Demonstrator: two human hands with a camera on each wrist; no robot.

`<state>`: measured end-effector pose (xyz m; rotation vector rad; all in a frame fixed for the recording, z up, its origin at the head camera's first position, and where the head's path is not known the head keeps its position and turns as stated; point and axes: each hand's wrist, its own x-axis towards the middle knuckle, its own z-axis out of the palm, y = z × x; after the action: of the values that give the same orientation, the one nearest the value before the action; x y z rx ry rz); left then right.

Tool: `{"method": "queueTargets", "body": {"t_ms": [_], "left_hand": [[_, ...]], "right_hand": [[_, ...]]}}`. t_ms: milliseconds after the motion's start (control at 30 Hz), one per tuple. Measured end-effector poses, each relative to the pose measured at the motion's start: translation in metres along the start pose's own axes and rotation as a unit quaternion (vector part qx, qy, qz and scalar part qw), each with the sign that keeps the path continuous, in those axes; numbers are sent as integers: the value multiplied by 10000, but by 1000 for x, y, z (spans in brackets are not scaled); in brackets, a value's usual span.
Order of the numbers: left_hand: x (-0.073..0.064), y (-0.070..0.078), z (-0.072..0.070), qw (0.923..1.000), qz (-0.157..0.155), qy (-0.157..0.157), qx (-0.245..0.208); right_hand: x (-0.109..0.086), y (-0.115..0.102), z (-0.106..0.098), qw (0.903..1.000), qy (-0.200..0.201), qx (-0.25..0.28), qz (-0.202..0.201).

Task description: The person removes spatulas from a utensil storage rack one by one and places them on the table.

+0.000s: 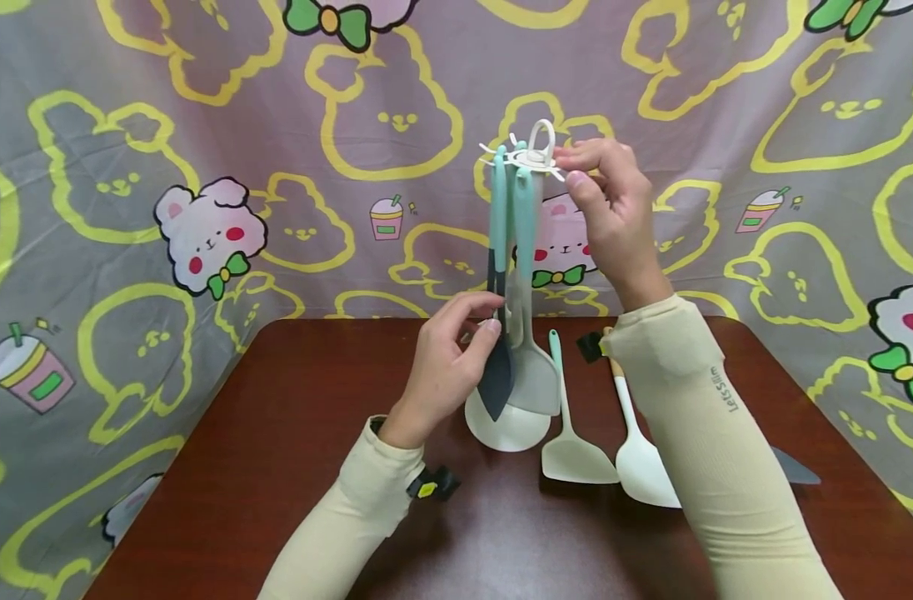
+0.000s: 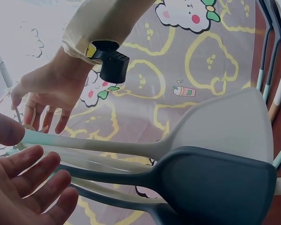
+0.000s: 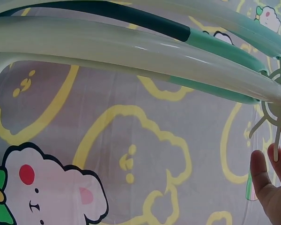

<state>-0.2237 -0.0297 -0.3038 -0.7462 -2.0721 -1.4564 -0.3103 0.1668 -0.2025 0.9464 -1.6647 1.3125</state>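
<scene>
A white utensil stand (image 1: 506, 431) with a loop on top and radiating hooks rises from a round base. Turquoise-handled utensils hang from it, among them a grey turner (image 1: 535, 387) and a dark turner (image 1: 496, 377). A second dark utensil (image 2: 164, 215) shows partly behind in the left wrist view. My right hand (image 1: 614, 208) pinches one of the stand's hooks (image 3: 277, 143) between thumb and fingers. Beside the dark turner's neck is my left hand (image 1: 452, 358), its fingers loosely spread in the left wrist view; whether they touch it I cannot tell.
On the brown table (image 1: 314, 400), a beige turner (image 1: 575, 461) and a white turner (image 1: 644, 471) lie right of the base. A dark blade (image 1: 795, 467) shows partly from behind my right sleeve. Patterned cloth (image 1: 396, 267) hangs behind the table and at its sides.
</scene>
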Motion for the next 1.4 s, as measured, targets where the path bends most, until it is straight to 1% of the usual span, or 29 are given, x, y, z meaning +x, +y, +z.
{"method": "queueTargets", "body": {"t_ms": [200, 300, 433, 567, 633, 700, 800, 900, 1033, 1167, 1400], "left_hand": [[5, 0, 7, 9998, 128, -92, 119], [8, 2, 11, 9996, 80, -34, 285], [13, 7, 17, 9963, -20, 270, 820], [19, 12, 20, 9882, -89, 682, 1369], [23, 14, 20, 9849, -126, 827, 1517], [26, 15, 21, 9823, -194, 908, 1624], [29, 15, 22, 9815, -314, 878, 1674], [32, 13, 24, 9827, -392, 749, 1648], [33, 12, 27, 9841, -414, 612, 1613], [33, 11, 28, 9849, -416, 577, 1580], [32, 11, 32, 9860, -496, 517, 1507]], "right_hand": [[1, -2, -1, 9999, 75, -148, 37], [2, -3, -1, 9997, 124, -190, 50], [2, -2, -1, 9997, 136, -204, 12], [2, -4, 2, 9996, 143, -244, 26], [2, -5, 4, 9995, 171, -272, 50], [3, -5, 4, 9994, 152, -309, 20], [3, -4, 4, 9994, 144, -318, 0], [3, -3, 5, 9994, 127, -321, -22], [2, -4, 7, 9995, 189, -240, 94], [0, -4, 8, 9992, 290, -166, 229], [-2, -1, 6, 9990, 306, -214, 245]]}}
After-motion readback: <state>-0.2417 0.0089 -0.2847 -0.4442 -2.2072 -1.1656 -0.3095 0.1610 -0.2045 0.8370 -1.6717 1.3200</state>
